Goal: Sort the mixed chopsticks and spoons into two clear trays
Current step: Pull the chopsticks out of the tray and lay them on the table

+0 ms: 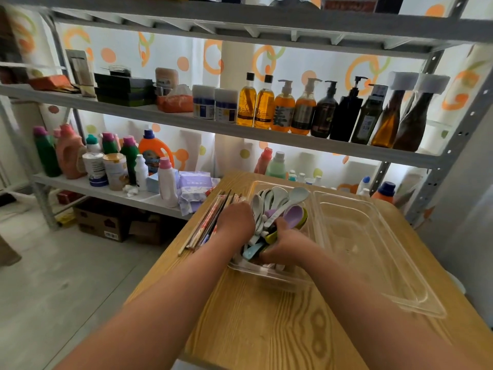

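1. A person's two bare hands work at a first clear tray [269, 276] heaped with spoons [280, 198] in white, pale blue, purple and green, on a wood-grain table [266, 329].
2. The left hand [236, 220] rests knuckles-up on the tray's nine o'clock edge, against the spoons. Its fingers are tucked out of sight, so their grip cannot be told.
3. The right hand [286, 245], at the tray's six o'clock end, has its fingers curled round a bunch of spoon handles.
4. A bundle of chopsticks [205, 225] lies on the table at nine o'clock of that tray, just beside the left hand.
5. A second clear tray [373, 249] sits touching the first at three o'clock.
6. At twelve o'clock, a metal shelf [186, 113] holds bottles [306, 108].
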{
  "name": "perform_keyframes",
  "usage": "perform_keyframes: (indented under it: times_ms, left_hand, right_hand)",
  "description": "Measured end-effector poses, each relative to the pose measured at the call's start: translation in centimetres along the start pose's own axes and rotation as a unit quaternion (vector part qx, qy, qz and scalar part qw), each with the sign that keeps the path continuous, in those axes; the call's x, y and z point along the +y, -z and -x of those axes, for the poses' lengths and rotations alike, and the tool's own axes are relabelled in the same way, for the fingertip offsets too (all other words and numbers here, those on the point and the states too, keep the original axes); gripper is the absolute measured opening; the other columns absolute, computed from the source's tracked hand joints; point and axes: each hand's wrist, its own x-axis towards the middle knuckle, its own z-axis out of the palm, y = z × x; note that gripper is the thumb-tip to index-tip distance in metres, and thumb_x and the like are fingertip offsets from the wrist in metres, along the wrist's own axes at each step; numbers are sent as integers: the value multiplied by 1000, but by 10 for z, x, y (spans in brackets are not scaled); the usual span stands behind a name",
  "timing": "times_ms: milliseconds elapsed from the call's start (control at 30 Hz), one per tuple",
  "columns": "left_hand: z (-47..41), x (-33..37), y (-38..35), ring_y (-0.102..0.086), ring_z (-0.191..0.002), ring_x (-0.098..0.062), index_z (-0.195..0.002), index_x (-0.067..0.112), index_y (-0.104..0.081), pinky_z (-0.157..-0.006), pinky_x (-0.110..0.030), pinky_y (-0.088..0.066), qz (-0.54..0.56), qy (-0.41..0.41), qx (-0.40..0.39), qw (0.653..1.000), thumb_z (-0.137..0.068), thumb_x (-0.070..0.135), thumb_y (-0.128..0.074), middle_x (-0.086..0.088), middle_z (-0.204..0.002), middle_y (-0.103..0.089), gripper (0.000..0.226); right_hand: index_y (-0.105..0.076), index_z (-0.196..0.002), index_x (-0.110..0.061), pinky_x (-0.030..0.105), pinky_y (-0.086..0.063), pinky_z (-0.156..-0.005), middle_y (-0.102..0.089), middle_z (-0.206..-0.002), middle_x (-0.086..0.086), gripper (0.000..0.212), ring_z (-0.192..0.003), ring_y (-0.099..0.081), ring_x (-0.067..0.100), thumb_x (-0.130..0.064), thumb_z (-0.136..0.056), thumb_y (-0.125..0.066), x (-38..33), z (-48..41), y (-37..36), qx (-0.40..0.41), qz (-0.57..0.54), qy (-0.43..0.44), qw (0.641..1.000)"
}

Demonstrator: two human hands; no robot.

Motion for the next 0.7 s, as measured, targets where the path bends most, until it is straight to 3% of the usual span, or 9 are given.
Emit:
perform_keyframes:
  times_ms: [200, 333, 467, 567, 633, 700]
  left_hand:
    - [0, 0, 0, -61, -103, -27, -115, 7, -57, -83, -33, -49, -3, 4, -4, 1000, -96, 12, -44, -13, -113, -63, 24]
    - [-1, -1, 0, -62, -100, -26, -114, 7, -59, -82, -33, -49, -3, 2, -2, 1000, -96, 12, -44, -13, -112, -64, 23]
    - [-1, -2, -1, -62, -99, -26, -114, 8, -59, -79, -33, -49, 5, -2, -3, 1000, -96, 14, -45, -12, -110, -65, 23]
    - [-1, -3, -2, -62, -98, -27, -115, 10, -59, -76, -34, -49, 14, 11, -3, 1000, -96, 17, -45, -11, -109, -65, 24]
    - [-1, -4, -3, -62, -97, -27, -116, 10, -59, -75, -34, -48, 26, 19, -1, 999, -97, 20, -44, -11, -109, -65, 27]
    - [-1, -5, -4, -62, -98, -27, -118, 10, -60, -77, -34, -50, 43, 22, -2, 999, -97, 23, -42, -11, -110, -65, 30]
  right_hand:
    - [-10, -148, -25, 33, -46, -91, -47, -135, 13, 89, -113, -51, 26, -14, -80, -66, 2, 10, 29, -60, 83, 7, 995]
    - [-20, -146, -33, 35, -50, -91, -47, -132, 12, 83, -108, -52, 24, 0, -79, -57, 7, 12, 37, -71, 67, 18, 995]
    - [-24, -146, -32, 27, -46, -72, -56, -118, 11, 74, -90, -53, 20, -1, -84, -50, 8, 13, 30, -21, 108, 42, 993]
    - [-29, -144, -27, 25, -45, -73, -55, -120, 9, 74, -94, -53, 19, -5, -81, -61, 8, 16, 30, 29, 106, 50, 993]
    - [-43, -136, -21, 23, -43, -75, -54, -124, 7, 60, -99, -53, 19, -12, -81, -66, 10, 22, 34, 93, 91, 67, 989]
    - [-57, -118, -15, 23, -43, -71, -62, -112, 7, 33, -88, -53, 16, -15, -85, -60, 15, 28, 39, 159, 64, 89, 981]
